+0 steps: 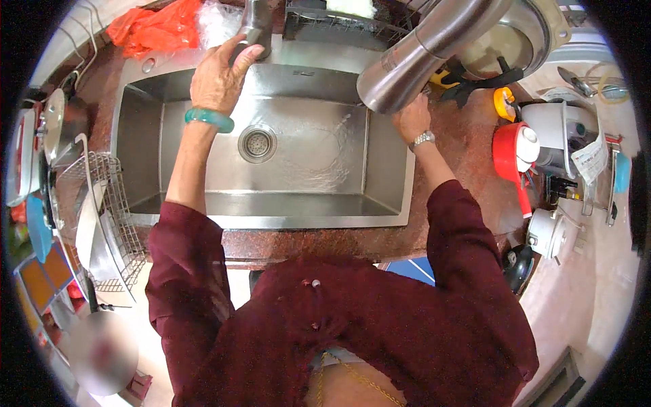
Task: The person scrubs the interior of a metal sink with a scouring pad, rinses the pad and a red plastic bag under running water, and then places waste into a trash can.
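Observation:
My left hand, with a green bangle at the wrist, reaches over the back left of a stainless-steel sink. Its fingertips are at the metal faucet body, apparently touching it, with the thumb spread away. My right hand is at the sink's right rim, wearing a metal band. The thick brushed-metal faucet spout crosses in front of it and hides its fingers, so its grip cannot be told. Inside the basin are a round drain strainer and a wet patch.
Behind the sink lie red plastic bags and a black rack. A pan, a red container and a white appliance stand rightward. At left are a wire dish rack and a blurred person.

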`<state>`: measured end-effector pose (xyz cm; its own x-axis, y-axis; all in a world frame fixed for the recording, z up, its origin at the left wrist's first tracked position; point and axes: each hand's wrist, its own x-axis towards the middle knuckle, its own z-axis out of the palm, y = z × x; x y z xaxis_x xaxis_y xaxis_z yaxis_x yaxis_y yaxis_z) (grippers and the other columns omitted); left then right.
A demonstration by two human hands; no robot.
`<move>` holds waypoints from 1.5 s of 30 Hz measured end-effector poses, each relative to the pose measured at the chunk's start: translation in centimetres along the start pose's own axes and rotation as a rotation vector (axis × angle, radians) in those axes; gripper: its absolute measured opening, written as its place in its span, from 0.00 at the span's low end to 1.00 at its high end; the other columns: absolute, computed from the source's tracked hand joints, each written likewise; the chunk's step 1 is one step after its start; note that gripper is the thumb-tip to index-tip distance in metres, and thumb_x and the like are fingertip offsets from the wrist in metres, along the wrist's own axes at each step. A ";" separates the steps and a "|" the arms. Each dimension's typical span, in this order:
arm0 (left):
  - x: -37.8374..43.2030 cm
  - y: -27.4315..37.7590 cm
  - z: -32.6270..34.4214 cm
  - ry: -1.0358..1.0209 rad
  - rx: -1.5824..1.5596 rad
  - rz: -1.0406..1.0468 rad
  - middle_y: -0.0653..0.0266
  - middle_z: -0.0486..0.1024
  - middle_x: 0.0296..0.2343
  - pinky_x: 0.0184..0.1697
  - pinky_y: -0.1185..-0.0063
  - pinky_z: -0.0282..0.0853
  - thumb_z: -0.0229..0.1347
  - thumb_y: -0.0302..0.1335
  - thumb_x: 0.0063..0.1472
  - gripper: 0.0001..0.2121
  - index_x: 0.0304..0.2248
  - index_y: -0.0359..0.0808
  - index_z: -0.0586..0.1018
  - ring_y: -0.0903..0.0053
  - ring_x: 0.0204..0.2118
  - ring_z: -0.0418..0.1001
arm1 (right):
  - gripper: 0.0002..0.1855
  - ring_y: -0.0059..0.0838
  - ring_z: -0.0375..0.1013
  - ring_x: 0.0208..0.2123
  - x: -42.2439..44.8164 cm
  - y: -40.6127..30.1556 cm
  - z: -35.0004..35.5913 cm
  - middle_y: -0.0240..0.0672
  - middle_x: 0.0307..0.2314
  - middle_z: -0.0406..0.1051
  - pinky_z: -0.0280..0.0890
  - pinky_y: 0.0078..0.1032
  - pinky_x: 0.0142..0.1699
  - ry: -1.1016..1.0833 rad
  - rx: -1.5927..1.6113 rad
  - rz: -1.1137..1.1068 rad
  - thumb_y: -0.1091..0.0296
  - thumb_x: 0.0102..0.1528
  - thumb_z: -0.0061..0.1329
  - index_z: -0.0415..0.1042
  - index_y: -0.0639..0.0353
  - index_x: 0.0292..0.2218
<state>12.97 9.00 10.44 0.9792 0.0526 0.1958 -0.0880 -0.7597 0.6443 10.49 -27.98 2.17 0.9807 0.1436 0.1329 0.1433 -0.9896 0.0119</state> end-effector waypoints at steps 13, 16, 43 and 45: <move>-14.3 -5.5 -0.2 0.116 0.102 -0.050 0.50 0.65 0.38 0.41 0.66 0.60 0.54 0.33 0.48 0.23 0.44 0.35 0.64 0.55 0.39 0.63 | 0.14 0.27 0.67 0.33 -3.4 -17.7 4.4 0.35 0.28 0.67 0.63 0.30 0.37 -0.646 1.822 0.751 0.64 0.46 0.48 0.68 0.62 0.33; -18.5 -5.1 -1.4 0.068 0.132 -0.285 0.51 0.63 0.42 0.44 0.65 0.57 0.55 0.31 0.47 0.21 0.42 0.39 0.66 0.56 0.43 0.62 | 0.12 0.33 0.66 0.39 1.6 -28.7 3.6 0.38 0.36 0.67 0.58 0.40 0.47 -0.823 2.353 0.829 0.65 0.51 0.41 0.65 0.60 0.37; -24.0 -8.7 -3.7 -0.154 0.184 -0.118 0.56 0.66 0.39 0.51 0.64 0.48 0.53 0.33 0.48 0.14 0.35 0.37 0.73 0.60 0.47 0.58 | 0.06 0.27 0.61 0.16 10.4 -29.8 10.0 0.33 0.17 0.60 0.64 0.23 0.21 -0.102 2.258 1.339 0.75 0.50 0.32 0.61 0.57 0.24; -23.7 -8.4 -3.8 -0.150 0.201 -0.100 0.56 0.66 0.39 0.49 0.64 0.49 0.54 0.31 0.47 0.14 0.34 0.37 0.73 0.61 0.46 0.59 | 0.02 0.24 0.55 0.13 11.8 -33.7 12.6 0.35 0.16 0.58 0.54 0.18 0.16 -0.243 2.341 1.240 0.73 0.49 0.30 0.56 0.58 0.26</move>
<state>-10.15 16.64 3.22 0.9987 0.0484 0.0168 0.0339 -0.8696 0.4927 18.94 7.19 -9.19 0.6814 0.0251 -0.7315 -0.4416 0.8111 -0.3835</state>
